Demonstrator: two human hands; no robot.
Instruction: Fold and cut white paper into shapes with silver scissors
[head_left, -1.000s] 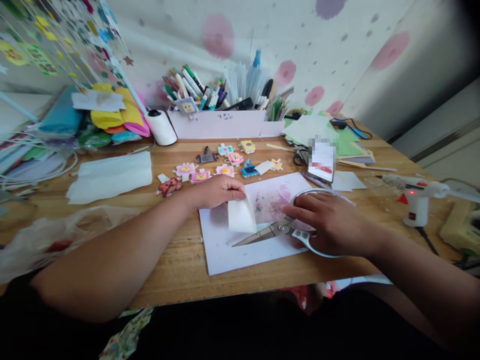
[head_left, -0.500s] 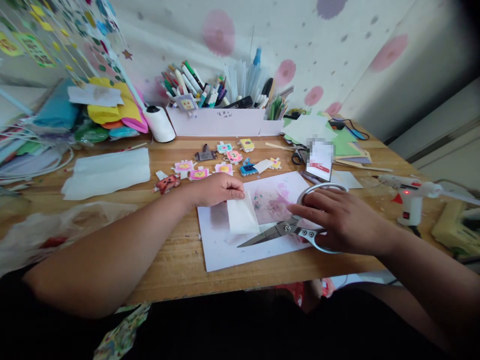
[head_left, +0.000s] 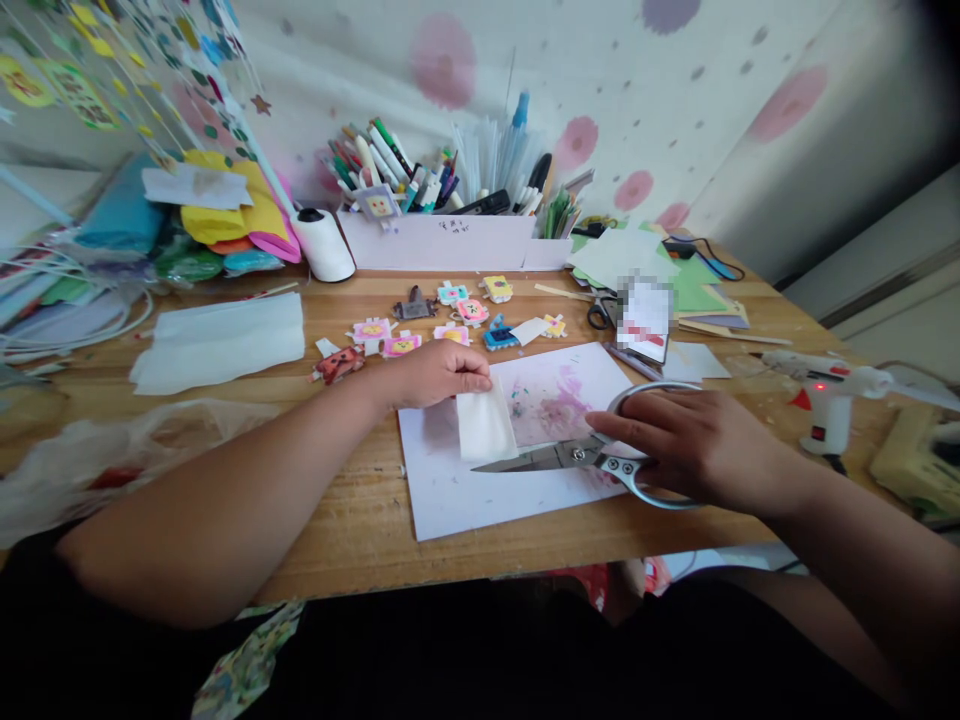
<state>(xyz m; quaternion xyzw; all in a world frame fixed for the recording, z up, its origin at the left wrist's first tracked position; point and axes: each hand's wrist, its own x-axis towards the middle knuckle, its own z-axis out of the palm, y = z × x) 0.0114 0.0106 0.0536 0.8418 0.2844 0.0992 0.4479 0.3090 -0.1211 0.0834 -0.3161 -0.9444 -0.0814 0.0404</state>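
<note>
From here I have my left hand (head_left: 444,374) pinching paper (head_left: 486,428) and my right hand (head_left: 686,440) gripping scissors (head_left: 578,455) over a board (head_left: 450,508).

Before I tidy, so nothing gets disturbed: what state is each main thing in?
White paper piece, pinched in the left hand
Large scissors, in the right hand; blade opening unclear
White sheet, flat, pink-marked
Paper figures, lying scattered
Phone, screen lit
Glue gun, red light on
White spool, standing
Plastic bag, crumpled

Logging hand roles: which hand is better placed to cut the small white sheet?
Probably the right hand; it holds the scissors, blades by the lower edge of the small white sheet, which the left hand pinches.
</note>
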